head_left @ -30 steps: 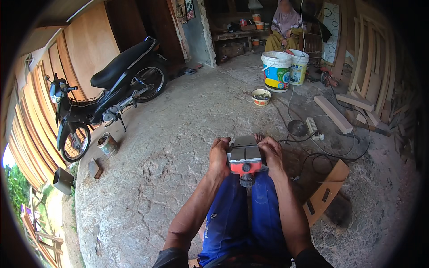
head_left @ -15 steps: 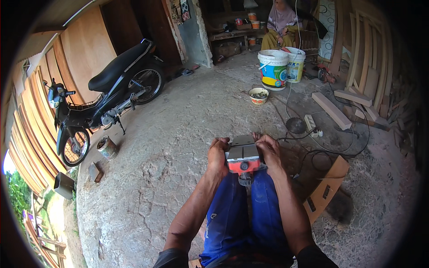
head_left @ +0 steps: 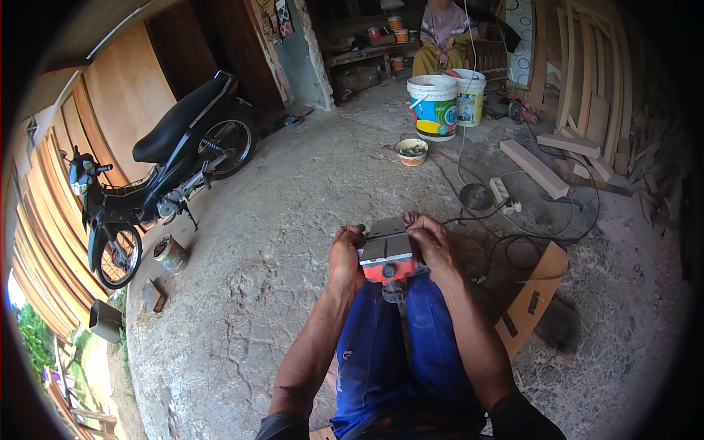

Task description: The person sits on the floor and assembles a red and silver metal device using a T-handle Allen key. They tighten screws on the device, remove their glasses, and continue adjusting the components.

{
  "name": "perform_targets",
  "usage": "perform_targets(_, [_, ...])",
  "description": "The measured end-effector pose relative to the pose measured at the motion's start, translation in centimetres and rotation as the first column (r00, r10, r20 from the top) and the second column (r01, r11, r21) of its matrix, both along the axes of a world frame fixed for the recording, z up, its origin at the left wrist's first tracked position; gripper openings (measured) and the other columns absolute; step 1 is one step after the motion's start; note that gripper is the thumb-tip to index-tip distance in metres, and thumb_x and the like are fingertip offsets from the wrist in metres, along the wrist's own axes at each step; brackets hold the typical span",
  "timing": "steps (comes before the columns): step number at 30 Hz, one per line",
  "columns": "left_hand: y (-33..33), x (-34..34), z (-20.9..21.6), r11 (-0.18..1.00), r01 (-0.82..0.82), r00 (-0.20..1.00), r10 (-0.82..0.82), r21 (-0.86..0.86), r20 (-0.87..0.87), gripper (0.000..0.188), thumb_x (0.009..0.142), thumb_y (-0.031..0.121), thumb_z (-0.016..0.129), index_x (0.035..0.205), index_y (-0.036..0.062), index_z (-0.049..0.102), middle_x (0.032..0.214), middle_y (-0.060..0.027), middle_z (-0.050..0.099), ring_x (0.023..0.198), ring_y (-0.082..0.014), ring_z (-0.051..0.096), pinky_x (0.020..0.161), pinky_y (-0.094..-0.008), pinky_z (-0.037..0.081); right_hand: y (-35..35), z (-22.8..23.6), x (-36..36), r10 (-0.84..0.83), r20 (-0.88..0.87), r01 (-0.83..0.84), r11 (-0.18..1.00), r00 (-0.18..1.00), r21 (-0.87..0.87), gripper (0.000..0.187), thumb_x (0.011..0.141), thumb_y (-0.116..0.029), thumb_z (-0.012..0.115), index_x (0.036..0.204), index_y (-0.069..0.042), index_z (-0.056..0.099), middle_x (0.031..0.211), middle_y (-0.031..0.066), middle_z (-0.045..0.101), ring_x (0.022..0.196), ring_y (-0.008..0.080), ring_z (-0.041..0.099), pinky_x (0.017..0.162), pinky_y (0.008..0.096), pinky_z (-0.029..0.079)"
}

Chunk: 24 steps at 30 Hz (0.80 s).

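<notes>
An electric hand planer (head_left: 387, 248) with a red body is held above my blue-trousered knees, its flat grey metal sole facing up and its round dark knob toward me. My left hand (head_left: 346, 257) is closed on its left edge, with the thumb along the side. On the opposite edge, my right hand (head_left: 434, 248) grips with bent fingers. A dark cable runs off to the right behind the right hand. The undersides of the planer and the fingertips below it are hidden.
A wooden board (head_left: 534, 299) with two dark slots lies at my right. Beyond are a power strip (head_left: 500, 192), loose cables, timber pieces (head_left: 534, 169), a small tub (head_left: 411, 152) and paint buckets (head_left: 434, 110). A person (head_left: 444, 37) sits behind them. A motorcycle (head_left: 165, 172) stands left.
The whole scene has shifted slightly left and up as the view turned. The planer is tilted a little more, and both hands keep their hold on its edges.
</notes>
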State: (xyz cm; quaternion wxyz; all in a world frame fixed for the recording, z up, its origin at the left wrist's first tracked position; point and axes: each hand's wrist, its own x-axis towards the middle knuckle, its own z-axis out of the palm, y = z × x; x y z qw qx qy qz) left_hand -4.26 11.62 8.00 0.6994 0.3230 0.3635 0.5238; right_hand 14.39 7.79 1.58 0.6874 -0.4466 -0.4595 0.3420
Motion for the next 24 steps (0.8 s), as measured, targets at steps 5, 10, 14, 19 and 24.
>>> perform_targets(5, [0.1, 0.0, 0.0, 1.0, 0.017, 1.0, -0.017, -0.012, -0.01, 0.011, 0.083, 0.0, 0.049, 0.09, 0.0065, 0.055, 0.11, -0.0126, 0.063, 0.098, -0.0256, 0.056, 0.094, -0.0432, 0.05, -0.1, 0.0, 0.0, 0.015, -0.02, -0.015, 1.0, 1.0, 0.013, 0.012, 0.093, -0.001, 0.061, 0.081, -0.004, 0.062, 0.095, 0.0033, 0.068, 0.104, 0.0104, 0.061, 0.099, 0.0282, 0.044])
perform_targets(10, [0.3, 0.0, -0.1, 1.0, 0.012, 1.0, -0.012, -0.015, -0.01, 0.012, 0.083, -0.001, 0.049, 0.09, 0.0063, 0.055, 0.107, -0.0118, 0.063, 0.093, -0.0251, 0.057, 0.09, -0.0425, 0.051, -0.4, 0.6, 0.2, -0.018, 0.065, 0.023, 0.998, 0.998, -0.066, 0.013, 0.093, -0.003, 0.061, 0.081, -0.004, 0.062, 0.096, 0.0037, 0.069, 0.106, 0.0107, 0.061, 0.099, 0.028, 0.045])
perform_targets(14, [1.3, -0.4, -1.5, 1.0, 0.021, 0.999, -0.021, 0.024, 0.032, 0.014, 0.082, -0.002, 0.048, 0.091, 0.0059, 0.056, 0.108, -0.0119, 0.062, 0.095, -0.0255, 0.057, 0.089, -0.0427, 0.052, -0.1, 0.7, -0.3, 0.006, -0.011, -0.006, 0.999, 1.0, -0.04, 0.012, 0.092, -0.003, 0.061, 0.081, -0.004, 0.062, 0.096, 0.0033, 0.067, 0.103, 0.0111, 0.061, 0.103, 0.0292, 0.044])
perform_targets(19, [0.5, -0.2, 0.1, 0.997, 0.075, 0.997, -0.075, -0.035, -0.003, 0.017, 0.083, -0.002, 0.048, 0.096, 0.0053, 0.055, 0.115, -0.0137, 0.06, 0.1, -0.0268, 0.056, 0.09, -0.0445, 0.054, -0.5, 1.1, -0.3, -0.024, -0.039, 0.025, 1.0, 0.999, 0.002, 0.011, 0.091, -0.001, 0.061, 0.08, -0.003, 0.061, 0.09, 0.0016, 0.061, 0.095, 0.011, 0.057, 0.104, 0.0295, 0.044])
perform_targets(24, [0.9, -0.5, -0.2, 0.996, 0.094, 0.995, -0.094, -0.001, -0.027, 0.021, 0.082, -0.003, 0.05, 0.102, 0.0025, 0.055, 0.117, -0.0163, 0.057, 0.1, -0.0271, 0.056, 0.091, -0.0453, 0.056, -0.4, 1.2, -0.6, -0.008, -0.041, 0.011, 0.997, 0.999, 0.078, 0.012, 0.089, -0.002, 0.065, 0.079, -0.003, 0.059, 0.082, 0.0011, 0.055, 0.093, 0.0102, 0.055, 0.101, 0.0303, 0.044])
